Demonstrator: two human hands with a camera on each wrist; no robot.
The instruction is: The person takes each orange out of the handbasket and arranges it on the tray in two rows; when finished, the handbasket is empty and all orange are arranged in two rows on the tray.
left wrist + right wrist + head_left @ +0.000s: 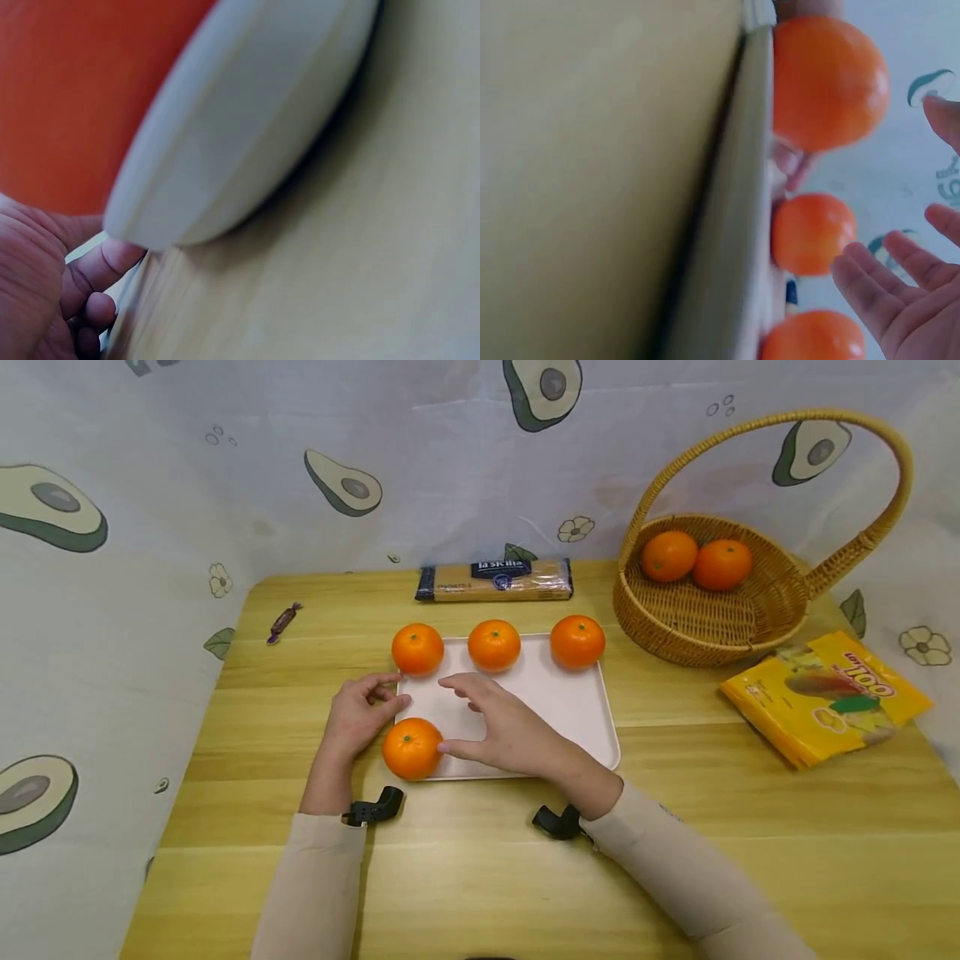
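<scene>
A shallow white tray (540, 710) lies on the wooden table. Four oranges are on it: the front-left orange (412, 749), back-left orange (417, 650), back-middle orange (494, 646) and back-right orange (577, 642). My left hand (360, 714) pinches the tray's left rim between the two left oranges, its thumb over the edge; the left wrist view shows its fingers by the tray wall (202, 150). Over the tray, my right hand (513, 731) is spread and empty, its thumb tip right at the front-left orange. Its fingers (900, 281) stand apart in the right wrist view.
At the back right stands a tall-handled wicker basket (678, 647) with two more oranges (670, 557). A yellow snack bag (828, 697) lies before it. Behind the tray is a spaghetti packet (495, 581). A small wrapped candy (283, 623) lies at back left.
</scene>
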